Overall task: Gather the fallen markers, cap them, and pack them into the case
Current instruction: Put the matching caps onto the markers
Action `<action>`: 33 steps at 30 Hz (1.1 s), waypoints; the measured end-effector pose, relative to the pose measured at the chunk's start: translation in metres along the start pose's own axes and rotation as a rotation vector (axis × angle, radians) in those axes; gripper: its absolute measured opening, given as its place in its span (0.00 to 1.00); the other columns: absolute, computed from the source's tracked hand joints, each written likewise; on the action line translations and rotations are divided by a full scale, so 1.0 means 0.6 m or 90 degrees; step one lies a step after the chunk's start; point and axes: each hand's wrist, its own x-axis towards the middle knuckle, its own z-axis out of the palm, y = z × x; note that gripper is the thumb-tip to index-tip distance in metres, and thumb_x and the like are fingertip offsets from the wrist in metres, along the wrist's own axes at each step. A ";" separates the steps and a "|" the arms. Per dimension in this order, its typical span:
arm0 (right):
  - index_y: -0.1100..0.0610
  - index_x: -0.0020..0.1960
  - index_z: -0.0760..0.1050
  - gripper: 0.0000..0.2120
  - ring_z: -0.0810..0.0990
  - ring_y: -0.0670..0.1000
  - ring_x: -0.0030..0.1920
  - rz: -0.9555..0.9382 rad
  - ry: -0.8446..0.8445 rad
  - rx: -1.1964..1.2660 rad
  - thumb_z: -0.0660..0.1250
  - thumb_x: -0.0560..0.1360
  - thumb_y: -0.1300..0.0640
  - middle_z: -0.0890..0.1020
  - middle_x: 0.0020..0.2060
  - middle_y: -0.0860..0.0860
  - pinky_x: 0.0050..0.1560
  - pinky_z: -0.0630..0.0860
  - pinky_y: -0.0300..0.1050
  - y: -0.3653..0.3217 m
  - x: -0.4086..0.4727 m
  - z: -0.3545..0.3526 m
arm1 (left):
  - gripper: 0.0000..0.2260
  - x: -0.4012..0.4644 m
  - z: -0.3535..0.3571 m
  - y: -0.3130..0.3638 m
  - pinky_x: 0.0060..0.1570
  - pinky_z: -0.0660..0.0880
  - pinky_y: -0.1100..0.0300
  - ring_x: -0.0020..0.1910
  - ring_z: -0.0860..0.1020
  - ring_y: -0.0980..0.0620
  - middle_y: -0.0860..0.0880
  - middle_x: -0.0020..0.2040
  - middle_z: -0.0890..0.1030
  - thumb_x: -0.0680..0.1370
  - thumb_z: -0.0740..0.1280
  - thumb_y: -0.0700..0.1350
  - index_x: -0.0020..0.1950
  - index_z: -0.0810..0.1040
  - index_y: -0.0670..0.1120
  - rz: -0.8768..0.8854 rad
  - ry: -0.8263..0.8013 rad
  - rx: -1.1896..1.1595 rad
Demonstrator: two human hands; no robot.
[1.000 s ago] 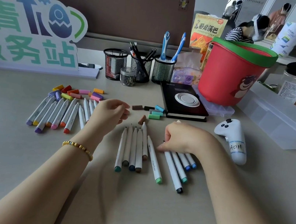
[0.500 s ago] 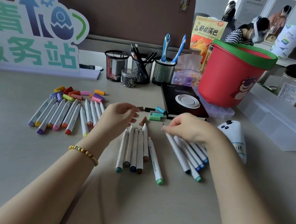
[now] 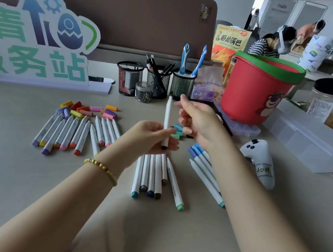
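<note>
Marker (image 3: pixel 166 121) upright in left hand (image 3: pixel 150 137); right hand (image 3: pixel 198 120) loosely curled beside.

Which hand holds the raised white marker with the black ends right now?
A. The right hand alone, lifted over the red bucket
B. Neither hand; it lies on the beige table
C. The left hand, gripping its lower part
C: the left hand has its fingers curled round the lower part of the upright white marker with black ends, while the right hand is beside its upper part.
</note>
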 end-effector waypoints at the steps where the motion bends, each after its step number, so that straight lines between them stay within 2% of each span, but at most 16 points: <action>1: 0.57 0.43 0.74 0.12 0.69 0.44 0.27 -0.008 0.043 -0.058 0.60 0.80 0.51 0.70 0.31 0.49 0.21 0.61 0.33 -0.001 0.007 0.000 | 0.08 0.002 -0.010 0.003 0.41 0.81 0.60 0.38 0.83 0.52 0.43 0.41 0.83 0.78 0.63 0.41 0.52 0.76 0.38 -0.008 0.020 -0.041; 3: 0.57 0.49 0.75 0.09 0.70 0.44 0.29 -0.041 0.124 -0.196 0.59 0.80 0.53 0.73 0.32 0.48 0.25 0.65 0.35 0.005 0.026 -0.005 | 0.07 0.006 -0.028 0.006 0.38 0.81 0.60 0.36 0.83 0.52 0.43 0.40 0.83 0.78 0.62 0.39 0.54 0.74 0.40 -0.015 0.058 -0.120; 5: 0.57 0.51 0.76 0.08 0.73 0.46 0.34 -0.095 0.150 -0.360 0.59 0.79 0.58 0.76 0.35 0.49 0.34 0.69 0.38 0.021 0.046 -0.010 | 0.06 0.009 -0.044 0.005 0.36 0.81 0.60 0.33 0.83 0.52 0.43 0.41 0.82 0.79 0.61 0.39 0.53 0.74 0.40 -0.017 0.095 -0.156; 8: 0.54 0.52 0.79 0.10 0.76 0.52 0.49 -0.120 0.078 -0.607 0.59 0.78 0.59 0.80 0.47 0.52 0.48 0.72 0.42 0.053 0.070 -0.010 | 0.07 0.011 -0.067 0.001 0.34 0.80 0.60 0.31 0.83 0.53 0.43 0.41 0.81 0.80 0.60 0.40 0.53 0.75 0.38 -0.004 0.146 -0.149; 10: 0.51 0.54 0.79 0.09 0.72 0.56 0.58 -0.123 0.026 -0.777 0.62 0.78 0.55 0.78 0.54 0.53 0.56 0.69 0.46 0.067 0.084 -0.007 | 0.08 0.010 -0.080 0.000 0.31 0.80 0.63 0.31 0.83 0.53 0.42 0.41 0.81 0.81 0.59 0.41 0.52 0.76 0.38 0.002 0.155 -0.140; 12: 0.50 0.56 0.79 0.10 0.67 0.57 0.62 -0.119 -0.016 -0.910 0.63 0.77 0.52 0.74 0.58 0.53 0.59 0.65 0.48 0.071 0.091 0.001 | 0.09 0.007 -0.086 -0.001 0.28 0.78 0.65 0.31 0.83 0.53 0.41 0.41 0.80 0.81 0.59 0.42 0.50 0.76 0.38 0.003 0.145 -0.132; 15: 0.51 0.56 0.78 0.10 0.65 0.57 0.64 -0.115 -0.018 -0.985 0.64 0.77 0.51 0.73 0.60 0.53 0.63 0.61 0.50 0.072 0.099 0.017 | 0.10 0.005 -0.082 -0.005 0.29 0.79 0.66 0.30 0.82 0.54 0.41 0.41 0.81 0.81 0.59 0.42 0.51 0.76 0.38 -0.003 0.136 -0.098; 19: 0.54 0.57 0.77 0.11 0.67 0.57 0.63 -0.114 -0.022 -1.042 0.63 0.77 0.54 0.76 0.59 0.53 0.60 0.61 0.51 0.074 0.108 0.036 | 0.09 0.005 -0.078 -0.010 0.32 0.80 0.65 0.32 0.83 0.54 0.43 0.39 0.82 0.81 0.60 0.43 0.49 0.77 0.40 -0.006 0.135 -0.081; 22: 0.56 0.56 0.76 0.09 0.69 0.57 0.62 -0.133 -0.047 -1.090 0.62 0.77 0.56 0.78 0.57 0.55 0.58 0.60 0.50 0.074 0.109 0.046 | 0.10 0.004 -0.073 -0.012 0.34 0.80 0.64 0.33 0.83 0.53 0.43 0.40 0.82 0.81 0.60 0.43 0.51 0.77 0.39 -0.011 0.122 -0.062; 24: 0.56 0.56 0.74 0.09 0.70 0.57 0.61 -0.139 -0.037 -1.066 0.61 0.78 0.54 0.79 0.56 0.55 0.58 0.60 0.50 0.072 0.107 0.046 | 0.10 0.003 -0.069 -0.013 0.36 0.81 0.63 0.34 0.83 0.53 0.43 0.41 0.82 0.81 0.59 0.43 0.52 0.77 0.38 -0.013 0.104 -0.040; 25: 0.56 0.56 0.73 0.09 0.72 0.56 0.59 -0.130 -0.024 -1.003 0.61 0.79 0.53 0.80 0.54 0.54 0.58 0.60 0.49 0.067 0.102 0.044 | 0.10 0.002 -0.068 -0.012 0.37 0.81 0.63 0.35 0.83 0.53 0.43 0.41 0.83 0.81 0.59 0.43 0.53 0.77 0.39 -0.017 0.096 -0.031; 27: 0.53 0.49 0.71 0.04 0.76 0.53 0.53 -0.084 -0.032 -0.761 0.61 0.79 0.53 0.81 0.45 0.49 0.57 0.64 0.48 0.056 0.089 0.030 | 0.10 0.000 -0.065 -0.010 0.38 0.81 0.62 0.36 0.83 0.52 0.44 0.41 0.83 0.81 0.60 0.44 0.52 0.78 0.40 -0.022 0.080 -0.012; 29: 0.51 0.43 0.70 0.06 0.77 0.47 0.43 -0.048 -0.079 -0.480 0.63 0.78 0.58 0.80 0.37 0.45 0.51 0.71 0.41 0.041 0.064 0.011 | 0.09 -0.002 -0.060 -0.008 0.37 0.81 0.62 0.35 0.83 0.52 0.45 0.40 0.83 0.80 0.60 0.44 0.50 0.79 0.42 -0.020 0.070 0.008; 31: 0.52 0.43 0.72 0.07 0.74 0.43 0.37 -0.037 -0.090 -0.273 0.61 0.79 0.61 0.78 0.36 0.47 0.40 0.70 0.35 0.031 0.037 -0.010 | 0.09 -0.003 -0.053 -0.006 0.36 0.81 0.62 0.33 0.81 0.53 0.47 0.39 0.81 0.80 0.60 0.44 0.48 0.79 0.45 -0.021 0.074 0.027; 33: 0.55 0.45 0.73 0.08 0.70 0.44 0.34 -0.016 -0.081 -0.064 0.58 0.80 0.63 0.74 0.34 0.49 0.37 0.66 0.35 0.031 0.019 -0.029 | 0.09 -0.004 -0.049 -0.006 0.37 0.81 0.62 0.32 0.79 0.54 0.47 0.38 0.79 0.80 0.60 0.45 0.49 0.80 0.46 -0.022 0.081 0.043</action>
